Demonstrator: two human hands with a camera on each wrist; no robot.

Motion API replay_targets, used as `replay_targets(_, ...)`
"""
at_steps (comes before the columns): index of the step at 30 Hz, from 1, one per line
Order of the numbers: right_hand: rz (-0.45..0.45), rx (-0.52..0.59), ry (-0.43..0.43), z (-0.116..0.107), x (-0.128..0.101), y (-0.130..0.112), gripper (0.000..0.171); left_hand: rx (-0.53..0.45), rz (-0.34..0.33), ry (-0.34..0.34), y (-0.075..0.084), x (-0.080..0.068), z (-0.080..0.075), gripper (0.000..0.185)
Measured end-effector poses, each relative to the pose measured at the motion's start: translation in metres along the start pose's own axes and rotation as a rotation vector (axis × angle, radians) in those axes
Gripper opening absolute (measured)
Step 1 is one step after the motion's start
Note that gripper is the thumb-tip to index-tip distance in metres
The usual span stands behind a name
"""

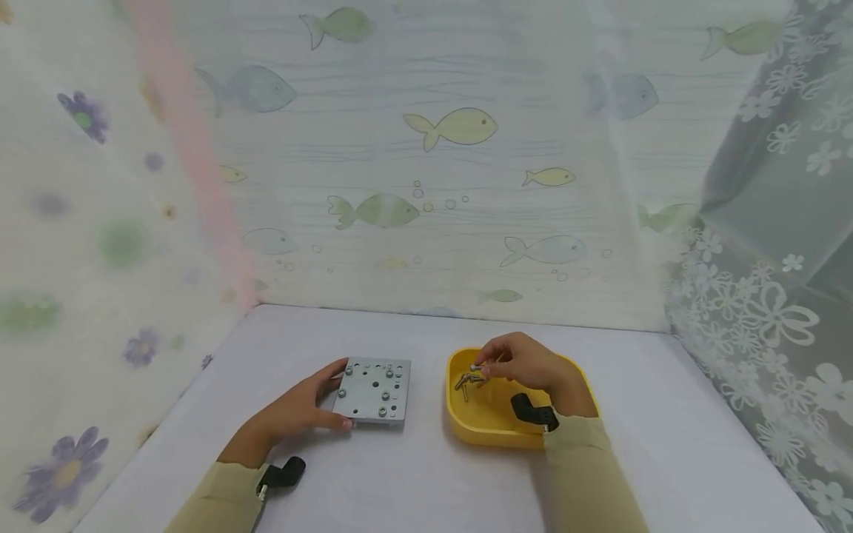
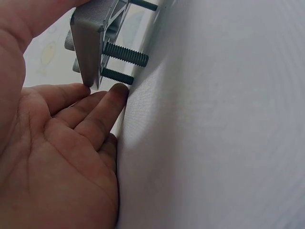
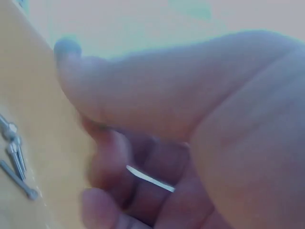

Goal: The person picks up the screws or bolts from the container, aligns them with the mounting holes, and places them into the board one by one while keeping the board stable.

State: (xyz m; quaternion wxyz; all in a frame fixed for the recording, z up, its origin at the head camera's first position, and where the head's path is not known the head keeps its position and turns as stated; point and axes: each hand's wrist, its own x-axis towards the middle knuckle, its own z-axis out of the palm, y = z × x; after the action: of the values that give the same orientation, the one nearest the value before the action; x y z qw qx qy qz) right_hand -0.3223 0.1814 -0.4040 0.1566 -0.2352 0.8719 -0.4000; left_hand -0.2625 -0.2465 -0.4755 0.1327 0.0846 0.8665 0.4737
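A square grey metal plate [image 1: 370, 398] with several holes and socket-head screws stands slightly raised on the white table. My left hand [image 1: 303, 403] grips its left side, thumb at the near corner and fingers at the far one. In the left wrist view, threaded screw ends [image 2: 126, 54] stick out from the plate's underside. Over a yellow bin [image 1: 496, 437] to the right, my right hand [image 1: 529, 363] pinches a small silver screw [image 1: 476, 367] between thumb and fingers. In the right wrist view, the fingers are curled and blurred, and the thumb hides most of the pinch.
Loose screws [image 3: 16, 152] lie in a small heap on the bin floor, beside my right hand. The white table [image 1: 426, 481] stretches between plate and bin. Patterned curtains [image 1: 426, 259] hang at the back and both sides.
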Motion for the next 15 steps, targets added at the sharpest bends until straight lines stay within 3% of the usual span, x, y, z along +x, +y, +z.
replay_targets(6,0.004,0.004,0.073,0.006,0.000,-0.001,0.029,-0.002,0.015,-0.012,-0.003,0.001,0.000,0.125)
replay_targets(15,0.016,0.123,0.053,0.016,0.003,-0.013,0.027,0.016,0.013,0.002,-0.006,0.004,0.000,0.123)
